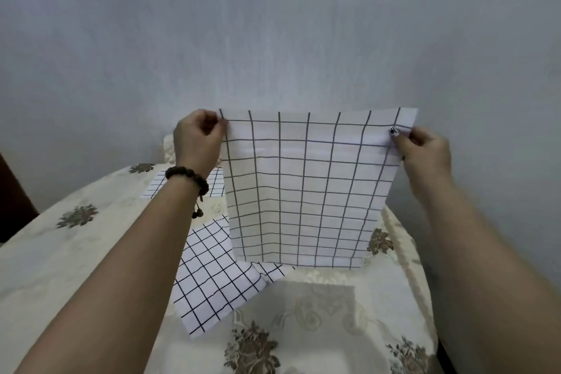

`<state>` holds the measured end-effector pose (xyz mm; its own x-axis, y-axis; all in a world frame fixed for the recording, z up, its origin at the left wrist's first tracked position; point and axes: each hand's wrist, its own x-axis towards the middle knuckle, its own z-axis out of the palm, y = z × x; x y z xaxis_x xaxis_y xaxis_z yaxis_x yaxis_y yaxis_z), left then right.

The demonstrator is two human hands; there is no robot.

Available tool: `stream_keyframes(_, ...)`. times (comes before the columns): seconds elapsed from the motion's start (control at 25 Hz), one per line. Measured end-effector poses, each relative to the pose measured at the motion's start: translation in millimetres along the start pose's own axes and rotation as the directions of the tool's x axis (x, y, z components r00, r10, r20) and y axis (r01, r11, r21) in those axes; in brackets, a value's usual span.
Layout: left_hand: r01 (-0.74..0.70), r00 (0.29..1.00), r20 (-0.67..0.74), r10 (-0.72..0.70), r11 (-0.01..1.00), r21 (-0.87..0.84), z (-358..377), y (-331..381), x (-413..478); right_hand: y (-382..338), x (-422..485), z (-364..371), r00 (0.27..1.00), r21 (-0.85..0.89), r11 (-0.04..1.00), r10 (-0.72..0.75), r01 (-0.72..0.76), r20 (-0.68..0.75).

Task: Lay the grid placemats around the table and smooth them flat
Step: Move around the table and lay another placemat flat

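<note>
I hold a white grid placemat [306, 191] up in the air above the table, hanging like a sheet. My left hand [198, 140] pinches its top left corner and my right hand [425, 149] pinches its top right corner. Its lower edge hangs just above the cloth and casts a shadow there. A second grid placemat [212, 276] lies skewed on the table below, partly under the held one. A third grid placemat [159, 185] lies at the far side, mostly hidden behind my left wrist.
The table [60, 267] wears a cream cloth with brown flower prints and stands against a pale grey wall [273, 24]. A cream chair back [168, 149] shows behind the table. Dark wood sits at the left edge [12, 200].
</note>
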<state>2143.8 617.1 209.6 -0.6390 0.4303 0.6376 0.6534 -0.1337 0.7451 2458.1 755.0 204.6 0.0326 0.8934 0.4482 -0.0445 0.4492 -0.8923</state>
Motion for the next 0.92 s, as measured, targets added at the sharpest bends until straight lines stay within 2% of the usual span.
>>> stream_keyframes(0.36, 0.085, 0.996, 0.048, -0.081, 0.992, -0.088, 33, 3, 25, 4, 41, -7, 0.998, -0.168, 0.985, -0.040, 0.032, -0.046)
stream_keyframes(0.52, 0.103, 0.993, 0.070, -0.100, 0.994, -0.038, 51, -1, 38, 15, 66, -3, 0.997, -0.371, 0.929, -0.037, 0.007, -0.073)
stream_keyframes(0.6, 0.173, 0.980, 0.112, -0.165, 0.982, -0.068, 65, -8, 45, 20, 78, 0, 0.997, -0.431, 0.902, -0.017, -0.018, -0.076)
stream_keyframes(0.68, 0.270, 0.956, 0.164, -0.245, 0.950, -0.156, 81, -17, 49, 32, 87, 5, 0.995, -0.366, 0.925, 0.095, -0.101, -0.035)
stream_keyframes(0.8, 0.413, 0.905, 0.248, -0.345, 0.851, -0.323, 100, -37, 51, 57, 94, 13, 0.963, -0.145, 0.957, 0.262, -0.251, 0.064)
stream_keyframes(0.92, 0.483, 0.872, 0.309, -0.379, 0.766, -0.424, 111, -59, 42, 82, 91, 15, 0.927, 0.073, 0.926, 0.363, -0.370, 0.096)
